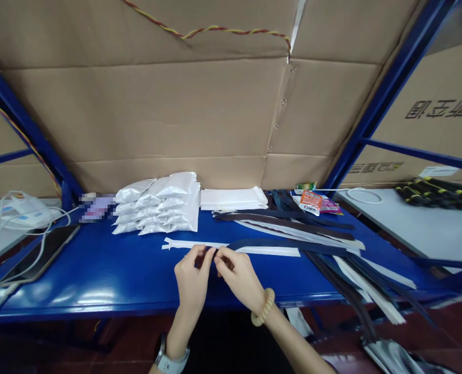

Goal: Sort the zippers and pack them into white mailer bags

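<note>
Near the front of the blue table, my left hand (193, 274) and my right hand (242, 274) meet fingertip to fingertip. Both pinch the end of a dark navy zipper (277, 243), whose tape runs off to the right across the table. The fingers hide the pinched end itself. Just behind and under them a white zipper (184, 244) lies flat, its slider end to the left. A bundle of dark and white zippers (301, 226) spreads to the right, several of them hanging over the front edge.
Stacked white packets (157, 205) stand at the back left, beside flat white bags (233, 199). Small bright snack packets (311, 202) lie at the back right. A dark tablet-like device (40, 254) with white cables is at the left. A cardboard wall (157, 114) closes the back.
</note>
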`<state>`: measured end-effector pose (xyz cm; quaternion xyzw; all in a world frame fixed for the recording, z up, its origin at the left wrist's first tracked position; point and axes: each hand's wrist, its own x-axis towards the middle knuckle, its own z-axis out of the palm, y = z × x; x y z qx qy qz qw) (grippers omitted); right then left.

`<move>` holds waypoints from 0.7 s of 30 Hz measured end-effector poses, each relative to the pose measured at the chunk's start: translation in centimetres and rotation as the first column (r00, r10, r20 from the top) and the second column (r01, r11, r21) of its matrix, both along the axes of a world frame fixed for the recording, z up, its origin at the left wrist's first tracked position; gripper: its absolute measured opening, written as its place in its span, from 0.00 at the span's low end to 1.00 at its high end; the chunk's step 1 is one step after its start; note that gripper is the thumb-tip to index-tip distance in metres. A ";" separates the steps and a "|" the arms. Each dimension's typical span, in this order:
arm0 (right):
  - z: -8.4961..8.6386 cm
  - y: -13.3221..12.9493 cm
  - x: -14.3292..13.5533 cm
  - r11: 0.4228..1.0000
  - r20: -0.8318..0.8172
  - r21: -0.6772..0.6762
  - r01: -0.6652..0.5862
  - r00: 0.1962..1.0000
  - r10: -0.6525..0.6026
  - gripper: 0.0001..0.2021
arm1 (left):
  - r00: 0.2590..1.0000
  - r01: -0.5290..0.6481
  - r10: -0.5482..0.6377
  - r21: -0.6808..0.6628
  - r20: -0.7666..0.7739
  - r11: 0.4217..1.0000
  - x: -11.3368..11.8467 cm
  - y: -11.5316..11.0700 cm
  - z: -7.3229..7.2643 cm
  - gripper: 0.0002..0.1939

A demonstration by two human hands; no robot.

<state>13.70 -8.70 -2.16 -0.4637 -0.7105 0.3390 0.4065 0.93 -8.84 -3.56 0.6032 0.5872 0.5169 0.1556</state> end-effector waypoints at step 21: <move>-0.9 1.8 6.4 0.858 0.458 0.389 0.335 0.738 -0.496 0.10 | 0.948 -0.271 0.286 0.114 -0.141 0.956 -6.9 1.8 0.4 0.12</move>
